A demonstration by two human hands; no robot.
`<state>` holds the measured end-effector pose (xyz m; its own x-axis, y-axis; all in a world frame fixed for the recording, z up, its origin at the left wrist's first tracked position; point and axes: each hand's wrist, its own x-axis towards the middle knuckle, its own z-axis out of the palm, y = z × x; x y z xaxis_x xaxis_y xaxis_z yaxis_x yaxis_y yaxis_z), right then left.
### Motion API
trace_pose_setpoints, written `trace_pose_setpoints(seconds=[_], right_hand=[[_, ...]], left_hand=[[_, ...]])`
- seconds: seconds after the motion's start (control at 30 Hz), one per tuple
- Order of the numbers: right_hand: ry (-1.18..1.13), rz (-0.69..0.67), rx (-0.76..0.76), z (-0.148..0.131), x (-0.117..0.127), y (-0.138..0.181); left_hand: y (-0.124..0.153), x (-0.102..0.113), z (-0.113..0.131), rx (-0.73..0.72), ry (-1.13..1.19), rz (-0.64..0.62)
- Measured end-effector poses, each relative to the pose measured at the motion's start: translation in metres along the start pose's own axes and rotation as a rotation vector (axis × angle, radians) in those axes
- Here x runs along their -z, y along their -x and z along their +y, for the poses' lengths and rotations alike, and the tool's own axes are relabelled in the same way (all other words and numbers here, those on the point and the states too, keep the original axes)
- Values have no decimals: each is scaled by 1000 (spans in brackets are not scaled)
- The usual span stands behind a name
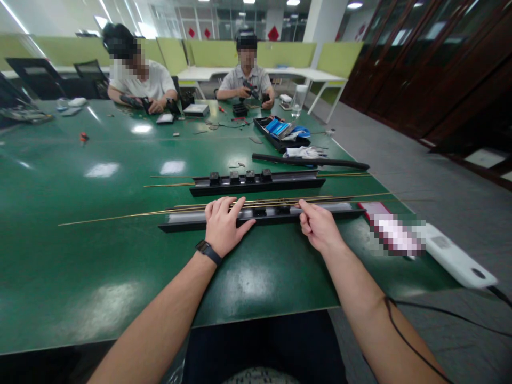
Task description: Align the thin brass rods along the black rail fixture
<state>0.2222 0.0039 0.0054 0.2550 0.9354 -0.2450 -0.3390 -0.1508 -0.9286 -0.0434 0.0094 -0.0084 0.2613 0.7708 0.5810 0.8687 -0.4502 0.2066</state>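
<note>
A long black channel point(184, 224) with a pale inner strip lies across the table in front of me. Several thin brass-coloured rods point(156, 213) run lengthwise along it and stick out past both ends. Over the channel's left-middle part rests my left hand point(224, 224), fingers spread on the rods and its thumb by the near edge. My right hand point(318, 224) is closed at the right-middle part, thumb and forefinger pinched on a thin rod. Just beyond is a second black channel point(256, 186) with several small black blocks point(250, 176) and more thin rods.
A black tube point(312, 161), white gloves point(306, 152) and a black tray point(280, 140) of blue items lie farther back. A phone point(390, 226) and white power strip point(456, 256) sit at right, with a cable by my right arm. Two people point(140, 80) work across the green table point(120, 277).
</note>
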Motion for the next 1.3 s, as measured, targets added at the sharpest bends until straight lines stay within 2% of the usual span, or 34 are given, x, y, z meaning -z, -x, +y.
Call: trace_pose_setpoints(seconds=[0.23,0.53,0.8,1.1,1.3], right_hand=[[-47,139,25,-4,2,-1],[20,10,-9,-3,-2,4],[-20,112,17,-4,2,0],[13,36,3,-4,-3,4],[-38,140,36,-4,1,0]], left_hand=[[0,0,-1,1,5,-7],[-1,1,0,-5,-7,4],[0,1,0,-3,-6,-7],[-1,1,1,0,-1,-10],[-1,2,1,6,6,-17]])
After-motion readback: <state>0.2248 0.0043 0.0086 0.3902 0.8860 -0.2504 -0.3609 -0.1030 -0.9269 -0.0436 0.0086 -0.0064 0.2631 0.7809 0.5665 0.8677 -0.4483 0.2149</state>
